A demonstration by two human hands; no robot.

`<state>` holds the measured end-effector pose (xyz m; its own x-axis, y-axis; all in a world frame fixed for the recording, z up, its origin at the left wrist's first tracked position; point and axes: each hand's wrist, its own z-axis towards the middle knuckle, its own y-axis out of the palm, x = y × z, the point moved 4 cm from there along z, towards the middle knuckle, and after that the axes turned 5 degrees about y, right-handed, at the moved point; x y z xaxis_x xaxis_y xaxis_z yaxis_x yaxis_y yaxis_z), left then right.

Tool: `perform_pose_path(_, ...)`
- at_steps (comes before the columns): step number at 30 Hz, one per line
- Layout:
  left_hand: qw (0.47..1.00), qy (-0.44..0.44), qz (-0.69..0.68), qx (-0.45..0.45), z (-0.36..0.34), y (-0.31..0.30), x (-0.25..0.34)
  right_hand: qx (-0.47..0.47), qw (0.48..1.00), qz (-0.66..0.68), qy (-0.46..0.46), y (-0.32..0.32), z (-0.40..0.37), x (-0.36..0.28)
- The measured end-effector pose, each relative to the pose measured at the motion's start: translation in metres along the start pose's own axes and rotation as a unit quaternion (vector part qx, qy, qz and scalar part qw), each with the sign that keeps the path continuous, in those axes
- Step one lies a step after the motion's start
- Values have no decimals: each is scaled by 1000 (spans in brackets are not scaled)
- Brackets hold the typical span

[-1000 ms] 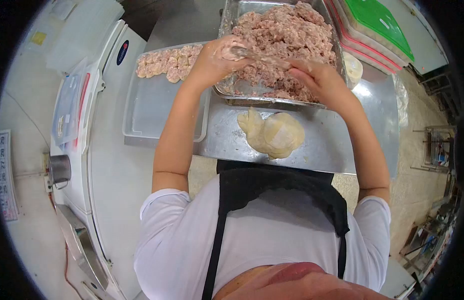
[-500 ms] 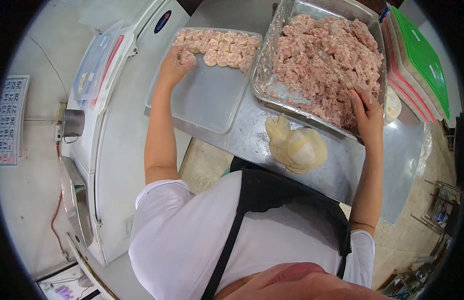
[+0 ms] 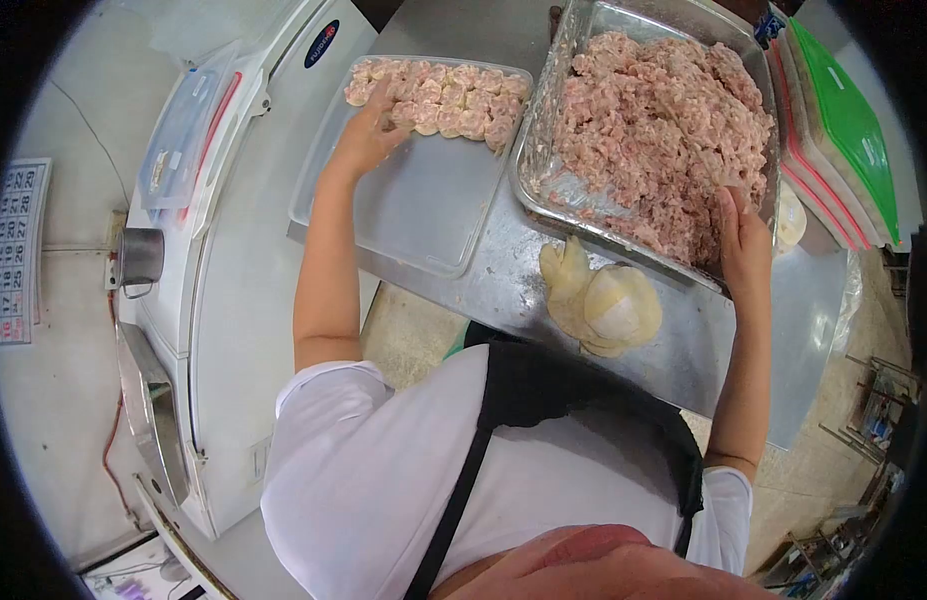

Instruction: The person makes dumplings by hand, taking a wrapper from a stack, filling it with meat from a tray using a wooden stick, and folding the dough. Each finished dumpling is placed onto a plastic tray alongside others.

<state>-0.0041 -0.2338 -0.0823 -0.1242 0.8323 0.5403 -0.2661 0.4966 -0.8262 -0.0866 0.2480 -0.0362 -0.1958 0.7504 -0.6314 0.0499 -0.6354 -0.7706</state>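
My left hand (image 3: 371, 138) is over the clear plastic tray (image 3: 413, 215), fingers apart and holding nothing. Its fingertips are at the near edge of the rows of small meat-topped dumplings (image 3: 453, 100), which fill the tray's far end. My right hand (image 3: 745, 240) is at the near right corner of a deep metal pan (image 3: 543, 200), beside the raw ground meat (image 3: 663, 130). Its fingers are curled together; what they grip, if anything, is hidden. A pile of pale round dough wrappers (image 3: 623, 305) lies on the metal table between my arms.
Stacked plastic boxes with a green lid (image 3: 843, 130) stand right of the pan. More pale wrappers (image 3: 789, 215) show beside it. To the left is a white freezer (image 3: 253, 240) with a clear lid (image 3: 188, 140) on it. The metal table's (image 3: 683, 370) front edge is near my apron.
My left hand has let go of a dumpling at the end of the rows and drawn slightly nearer, its fingers opening. My right hand stays by the pan's corner, shifted slightly down.
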Motion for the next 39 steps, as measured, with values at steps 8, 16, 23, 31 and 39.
perform_pose_path(8, 977, 161, -138, 32, -56, -6, 132, -75, 911, -351, -204, -60, 10, -31)
perform_pose_path(16, 897, 345, -180, -211, -112, 90, 244, -101, 858, -426, -267, -60, -49, -64)
perform_pose_path(23, 884, 404, -119, -204, -133, 134, 255, -42, 807, -462, -365, -16, -30, -15)
perform_pose_path(31, 870, 223, -348, -270, -113, 103, 261, 2, 871, -427, -244, -86, -37, -47)
perform_pose_path(39, 627, -10, -664, -409, -70, 114, 280, 31, 953, -213, -213, -32, -34, -28)
